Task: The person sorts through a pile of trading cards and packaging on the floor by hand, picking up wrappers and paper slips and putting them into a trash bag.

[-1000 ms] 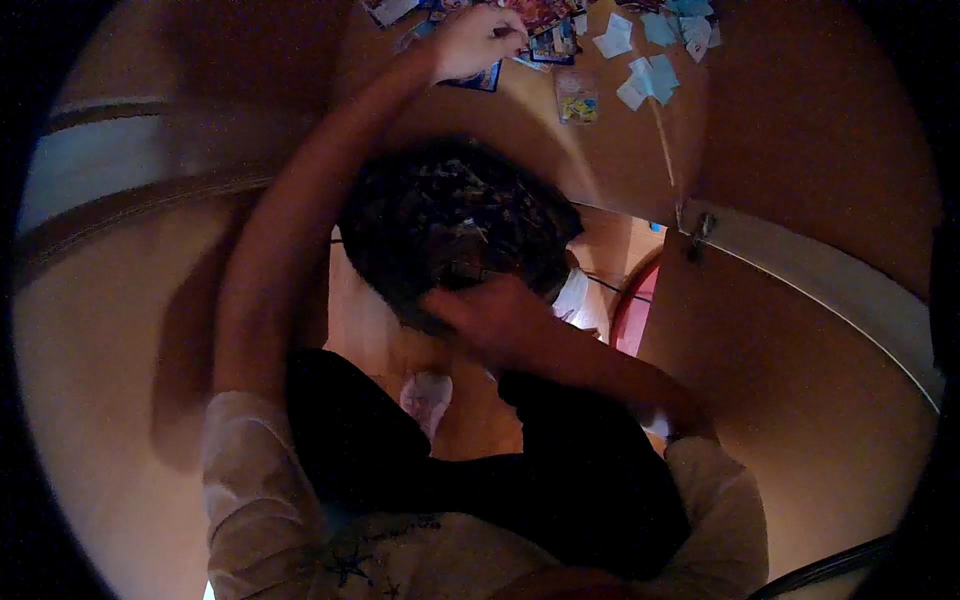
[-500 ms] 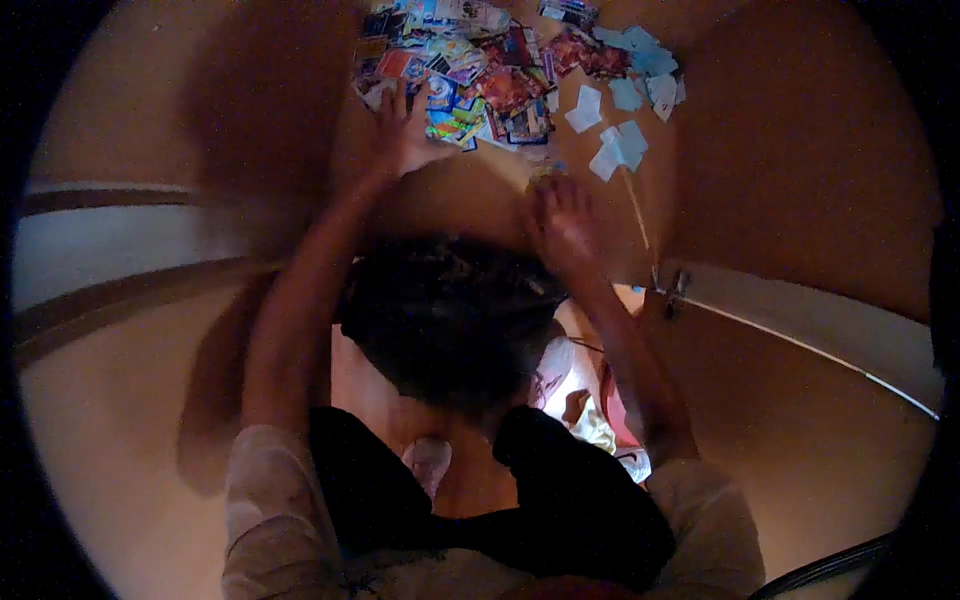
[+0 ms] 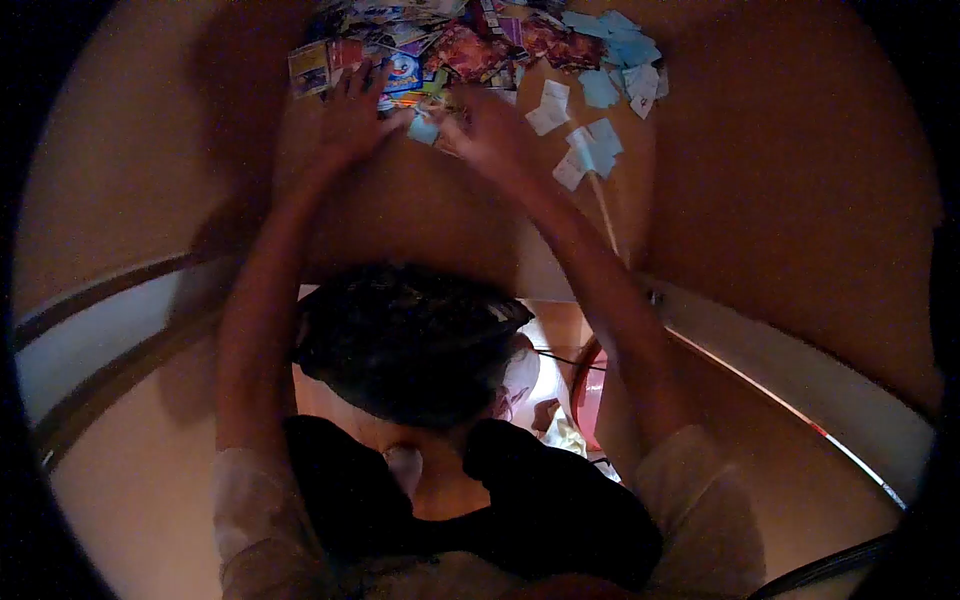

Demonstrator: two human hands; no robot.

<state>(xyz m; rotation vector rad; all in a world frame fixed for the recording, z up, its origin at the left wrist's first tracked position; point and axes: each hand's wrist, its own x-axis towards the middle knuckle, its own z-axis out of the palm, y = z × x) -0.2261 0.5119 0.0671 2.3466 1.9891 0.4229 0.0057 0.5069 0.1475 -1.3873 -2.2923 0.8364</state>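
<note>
A heap of colourful trading cards (image 3: 470,50) is spread at the far end of the brown surface. My left hand (image 3: 357,115) rests at its near left edge, fingers spread and stretched over the cards, apparently with nothing gripped. A card with a blue back (image 3: 404,72) lies just right of those fingertips. My right hand (image 3: 487,128) reaches in at the near edge of the heap, bent toward the left hand; blur and dim light hide what its fingers do. Between the two hands shows a small pale blue paper slip (image 3: 423,128).
Several pale blue and white paper slips (image 3: 590,150) lie right of the cards, some overlapping. A dark, bulky bag-like object (image 3: 405,340) sits below the surface's near edge, above my legs. A thin pale strip (image 3: 800,420) runs along the right side.
My right hand has moved up and left, from the bare surface to the cards. My left hand has shifted slightly left and up. The whole view has shifted a little.
</note>
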